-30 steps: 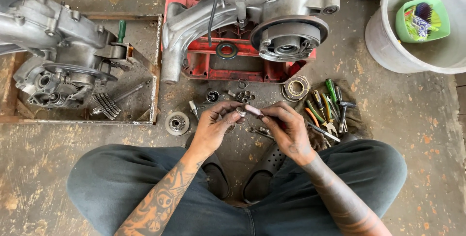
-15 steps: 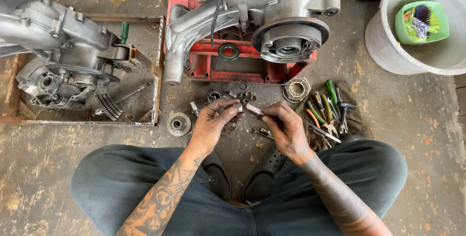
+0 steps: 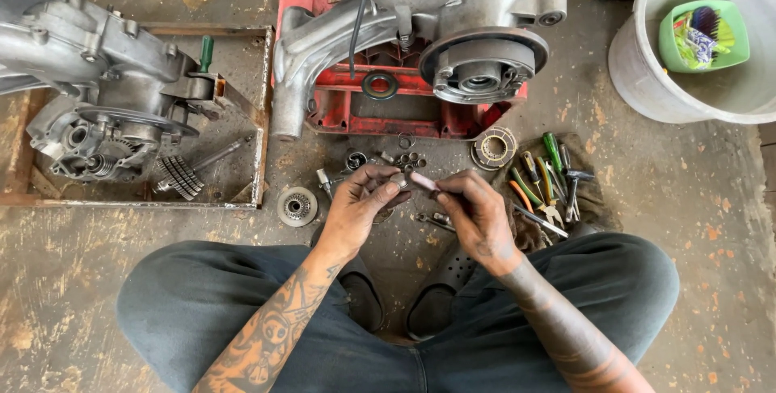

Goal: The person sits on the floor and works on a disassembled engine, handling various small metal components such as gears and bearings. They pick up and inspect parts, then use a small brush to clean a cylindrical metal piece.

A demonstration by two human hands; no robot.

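A person sits cross-legged on a stained concrete floor [image 3: 97, 280], both hands raised together over the gap between the knees. The left hand [image 3: 356, 207] is curled nearly closed, thumb and forefinger pinching a small metal part [image 3: 399, 180] at its fingertips; what kind of part it is cannot be told at this size. The right hand [image 3: 477, 213] is likewise closed in a pinch, holding a short pale pinkish rod [image 3: 423, 182] whose tip meets the small metal part, so the two hands touch at that point. Just beyond the hands a scatter of small rings and nuts [image 3: 404, 158] lies on the floor, with a round toothed gear [image 3: 297, 205] just left of the left hand and a coiled round piece [image 3: 495, 148] up to the right. Near the right hand a heap of screwdrivers and pliers [image 3: 546, 179], with green and orange handles, rests on a dark rag. Farther up, a grey engine casing [image 3: 420, 21] sits on a red metal stand [image 3: 388, 110]. To the left, a second engine block [image 3: 105, 94] lies in a shallow wooden-edged tray [image 3: 260, 118]. At the top right stands a white bucket [image 3: 647, 69] with a green container [image 3: 702, 35] inside it.
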